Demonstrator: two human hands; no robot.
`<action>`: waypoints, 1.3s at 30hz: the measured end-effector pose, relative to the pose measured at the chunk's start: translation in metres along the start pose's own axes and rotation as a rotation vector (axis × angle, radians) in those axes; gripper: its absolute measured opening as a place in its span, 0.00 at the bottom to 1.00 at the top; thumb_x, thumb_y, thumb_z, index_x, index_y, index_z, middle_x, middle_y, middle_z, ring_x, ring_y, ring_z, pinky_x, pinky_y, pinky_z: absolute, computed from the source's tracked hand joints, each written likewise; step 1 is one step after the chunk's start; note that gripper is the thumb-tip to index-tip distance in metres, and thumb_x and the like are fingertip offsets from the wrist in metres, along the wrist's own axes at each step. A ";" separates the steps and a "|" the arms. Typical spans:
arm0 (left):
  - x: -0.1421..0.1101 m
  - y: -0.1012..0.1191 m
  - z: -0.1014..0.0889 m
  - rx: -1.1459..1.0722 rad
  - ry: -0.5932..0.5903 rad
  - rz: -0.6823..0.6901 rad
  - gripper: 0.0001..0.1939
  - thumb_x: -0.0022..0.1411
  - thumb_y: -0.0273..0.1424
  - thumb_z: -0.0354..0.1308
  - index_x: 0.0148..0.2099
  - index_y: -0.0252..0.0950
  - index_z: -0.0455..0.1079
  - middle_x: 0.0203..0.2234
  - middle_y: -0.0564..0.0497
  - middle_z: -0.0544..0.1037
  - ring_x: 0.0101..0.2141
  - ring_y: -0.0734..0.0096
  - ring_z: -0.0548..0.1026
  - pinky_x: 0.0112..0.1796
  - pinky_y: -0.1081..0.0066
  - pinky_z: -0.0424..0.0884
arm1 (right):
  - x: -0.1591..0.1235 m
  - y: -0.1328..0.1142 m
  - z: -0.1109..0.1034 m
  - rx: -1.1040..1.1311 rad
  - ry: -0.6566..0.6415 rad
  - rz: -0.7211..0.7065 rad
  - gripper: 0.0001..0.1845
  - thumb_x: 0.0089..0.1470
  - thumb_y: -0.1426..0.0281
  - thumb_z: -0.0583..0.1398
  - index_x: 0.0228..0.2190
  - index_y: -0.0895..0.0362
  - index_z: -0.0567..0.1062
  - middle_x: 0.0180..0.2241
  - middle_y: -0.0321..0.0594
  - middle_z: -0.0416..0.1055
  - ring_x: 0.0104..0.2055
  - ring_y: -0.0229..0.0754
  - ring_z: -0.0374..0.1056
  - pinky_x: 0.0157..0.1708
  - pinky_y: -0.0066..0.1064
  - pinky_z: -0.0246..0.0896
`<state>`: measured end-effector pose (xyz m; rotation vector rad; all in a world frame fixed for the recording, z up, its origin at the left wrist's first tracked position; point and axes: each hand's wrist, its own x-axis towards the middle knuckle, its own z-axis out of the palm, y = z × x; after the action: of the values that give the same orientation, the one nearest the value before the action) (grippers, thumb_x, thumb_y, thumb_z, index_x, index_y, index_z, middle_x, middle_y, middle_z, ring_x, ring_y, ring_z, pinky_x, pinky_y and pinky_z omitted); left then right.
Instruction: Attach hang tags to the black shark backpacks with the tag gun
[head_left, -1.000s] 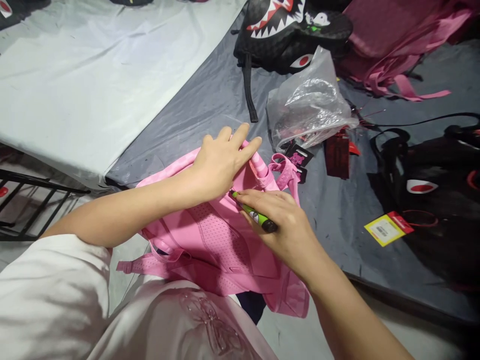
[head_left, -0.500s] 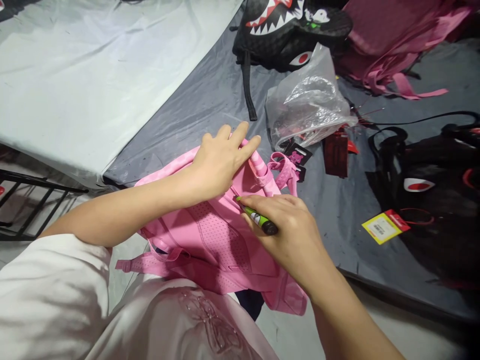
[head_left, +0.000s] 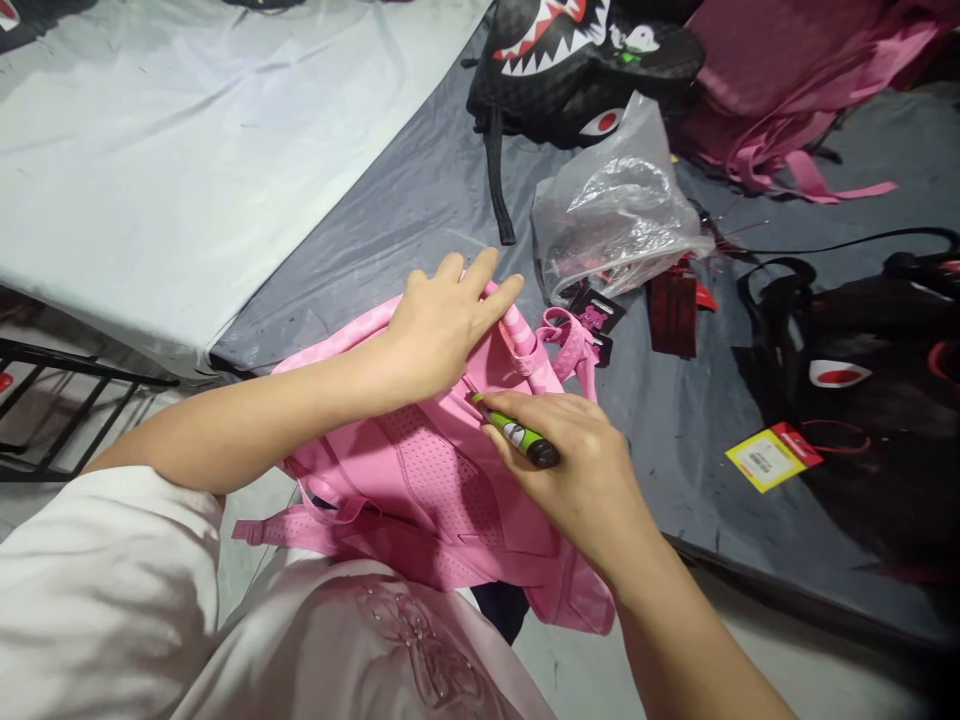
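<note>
A pink backpack (head_left: 435, 480) lies with its padded, perforated back side up, between my body and the table edge. My left hand (head_left: 442, 325) rests on its upper part, palm down with fingers spread. My right hand (head_left: 570, 460) is closed round a slim green tool (head_left: 517, 435) with a black end and a white print. The tool's far tip meets the pink fabric just below my left hand; its exact kind is unclear. Beside the bag's top handle hangs a pink strap loop (head_left: 566, 335), near a black tag with a pink bear (head_left: 596, 315).
A clear plastic bag (head_left: 615, 205) with red items lies beyond the backpack. Black backpacks with shark faces (head_left: 585, 70) and a red-eyed black bag (head_left: 862, 400) with a yellow tag (head_left: 772, 457) are on the grey-covered table (head_left: 360, 260). A black metal rack (head_left: 67, 410) stands at left.
Hardly anything differs. Both hands stay in the same place on the backpack, and the whole view has shifted very slightly.
</note>
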<state>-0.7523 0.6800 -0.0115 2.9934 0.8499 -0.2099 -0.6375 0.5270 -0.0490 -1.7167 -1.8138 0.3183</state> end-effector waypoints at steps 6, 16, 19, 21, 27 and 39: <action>0.000 0.000 0.000 -0.019 -0.005 -0.003 0.47 0.57 0.41 0.66 0.71 0.42 0.45 0.68 0.37 0.50 0.58 0.44 0.59 0.48 0.54 0.67 | 0.002 0.000 0.005 0.025 0.033 0.016 0.11 0.58 0.73 0.61 0.42 0.55 0.79 0.41 0.43 0.81 0.42 0.47 0.77 0.45 0.41 0.68; 0.001 -0.001 -0.002 -0.009 -0.060 -0.053 0.54 0.53 0.40 0.68 0.73 0.44 0.40 0.71 0.39 0.40 0.57 0.43 0.60 0.48 0.54 0.68 | -0.026 -0.018 -0.015 -0.070 0.437 0.185 0.20 0.60 0.67 0.61 0.54 0.49 0.73 0.47 0.44 0.78 0.41 0.48 0.77 0.41 0.37 0.71; 0.000 0.001 -0.004 0.019 -0.067 -0.091 0.56 0.53 0.41 0.68 0.73 0.46 0.37 0.71 0.40 0.37 0.56 0.43 0.62 0.47 0.54 0.70 | -0.016 -0.010 -0.003 -0.208 0.505 0.149 0.24 0.60 0.69 0.60 0.58 0.50 0.69 0.49 0.47 0.77 0.46 0.51 0.75 0.46 0.41 0.69; -0.006 0.006 -0.008 0.044 -0.059 -0.109 0.55 0.55 0.42 0.66 0.73 0.46 0.35 0.71 0.40 0.39 0.55 0.44 0.63 0.47 0.54 0.71 | -0.002 -0.005 0.010 -0.241 0.402 0.118 0.28 0.59 0.68 0.60 0.60 0.52 0.66 0.52 0.50 0.74 0.56 0.57 0.68 0.53 0.50 0.63; -0.071 0.026 -0.023 0.147 -0.007 -0.283 0.51 0.58 0.41 0.64 0.73 0.44 0.37 0.68 0.37 0.50 0.53 0.49 0.67 0.45 0.59 0.73 | 0.018 -0.031 0.042 -0.238 0.173 0.069 0.40 0.56 0.68 0.61 0.66 0.54 0.53 0.64 0.57 0.56 0.68 0.61 0.47 0.58 0.56 0.52; -0.122 -0.043 -0.004 -0.070 -0.242 -0.531 0.59 0.58 0.42 0.63 0.73 0.40 0.20 0.67 0.29 0.52 0.57 0.46 0.68 0.47 0.60 0.70 | 0.060 -0.061 0.091 -0.204 0.007 0.004 0.39 0.54 0.66 0.63 0.63 0.60 0.57 0.50 0.57 0.66 0.50 0.59 0.60 0.44 0.44 0.55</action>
<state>-0.8770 0.6539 0.0100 2.5407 1.5536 -0.5223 -0.7380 0.5986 -0.0700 -1.8563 -1.8924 0.1315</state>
